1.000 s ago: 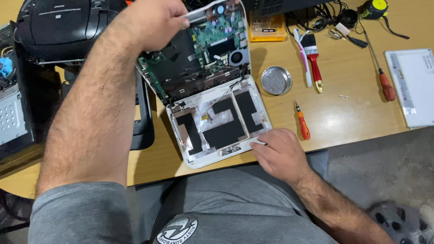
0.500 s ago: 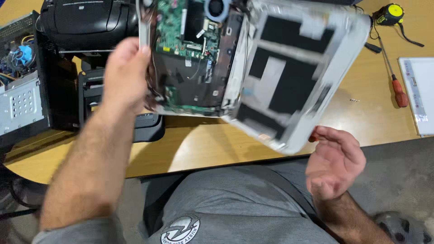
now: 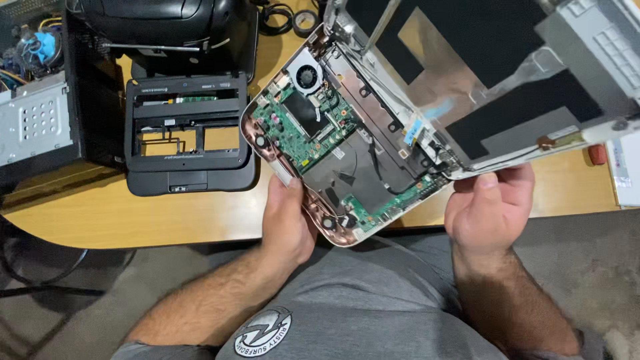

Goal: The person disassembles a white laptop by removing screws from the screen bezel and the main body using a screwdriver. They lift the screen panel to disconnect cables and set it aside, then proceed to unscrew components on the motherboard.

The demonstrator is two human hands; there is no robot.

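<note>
I hold an opened small laptop above my lap. Its base (image 3: 360, 173) shows a green circuit board (image 3: 300, 130), a round fan (image 3: 308, 75) and a copper-coloured rim. My left hand (image 3: 287, 217) grips the base's near left edge. The white lid panel (image 3: 493, 80), lined with black patches and silver foil, folds up to the right. My right hand (image 3: 490, 203) holds the lid's lower edge from beneath, thumb on the rim. A thin flat cable (image 3: 413, 130) joins the two halves.
On the wooden table (image 3: 133, 213) lies a black empty laptop frame (image 3: 183, 133), with a black radio-like device (image 3: 167, 27) behind it and an open computer case (image 3: 37, 107) at the far left. A red tool handle (image 3: 597, 155) and a white panel (image 3: 627, 170) sit at the right.
The laptop was lifted off the table and turned towards me. My left hand shifted from the base's top to its near edge, and my right hand, empty half a second ago, took hold of the lid.
</note>
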